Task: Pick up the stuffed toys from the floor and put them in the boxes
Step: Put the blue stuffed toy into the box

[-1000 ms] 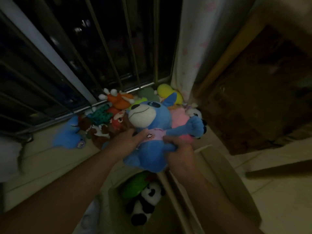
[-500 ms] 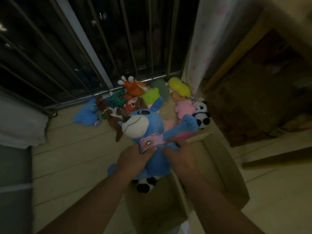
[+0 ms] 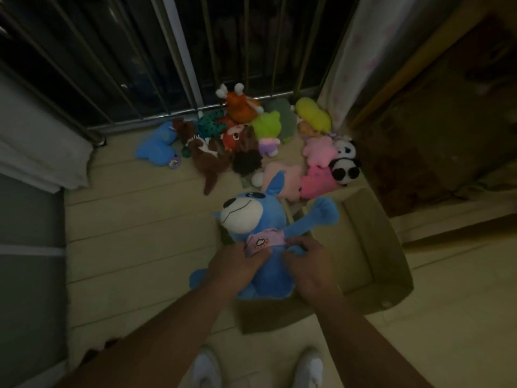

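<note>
Between both sets of curled fingers: one blue stuffed toy (image 3: 270, 271), upright, gripped at the waist by left hand (image 3: 235, 264) and right hand (image 3: 307, 264). Just right of the right fingers, one open cardboard box (image 3: 375, 247). Beyond the fingertips, a floor pile of toys (image 3: 246, 135), one panda (image 3: 345, 163) among them.

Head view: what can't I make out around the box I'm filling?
- Inside of the cardboard box: head view, hidden by the blue stuffed toy, left hand and right hand.
- Toy pile by the railing: head view, too dark and overlapped to count.
- Shoes: cut off by the bottom edge.
</note>
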Motion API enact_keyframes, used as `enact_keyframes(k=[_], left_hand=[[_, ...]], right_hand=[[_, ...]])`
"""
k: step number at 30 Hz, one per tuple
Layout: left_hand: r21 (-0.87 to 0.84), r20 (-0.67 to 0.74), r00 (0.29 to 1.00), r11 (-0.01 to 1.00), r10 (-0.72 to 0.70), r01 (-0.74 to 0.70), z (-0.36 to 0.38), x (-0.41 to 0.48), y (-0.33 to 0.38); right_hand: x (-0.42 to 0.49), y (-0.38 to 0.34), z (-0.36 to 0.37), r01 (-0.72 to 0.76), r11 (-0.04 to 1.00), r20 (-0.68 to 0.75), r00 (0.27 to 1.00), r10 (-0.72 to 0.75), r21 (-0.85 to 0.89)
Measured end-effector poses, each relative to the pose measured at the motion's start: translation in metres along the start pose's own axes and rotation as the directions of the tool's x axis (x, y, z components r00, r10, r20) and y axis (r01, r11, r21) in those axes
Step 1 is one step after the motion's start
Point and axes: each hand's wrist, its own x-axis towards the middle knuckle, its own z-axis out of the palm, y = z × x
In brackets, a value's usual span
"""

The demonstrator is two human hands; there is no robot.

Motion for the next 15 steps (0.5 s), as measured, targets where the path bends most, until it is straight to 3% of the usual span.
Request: enact_keyframes(k=[8, 15], left_hand=[[-0.050, -0.022, 0.998, 0.997, -0.064, 0.063, 0.058, -0.020, -0.009], [0.039, -0.133, 0.990, 0.998, -0.041, 0.047, 0.080, -0.031, -0.005]], right_hand=[[-0.006, 0.048, -0.027, -0.006, 0.997, 0.092, 0.996, 0.013, -0.070], [-0.010, 0.082, -0.057, 0.049, 0.969, 0.090, 0.996, -0.027, -0.242]])
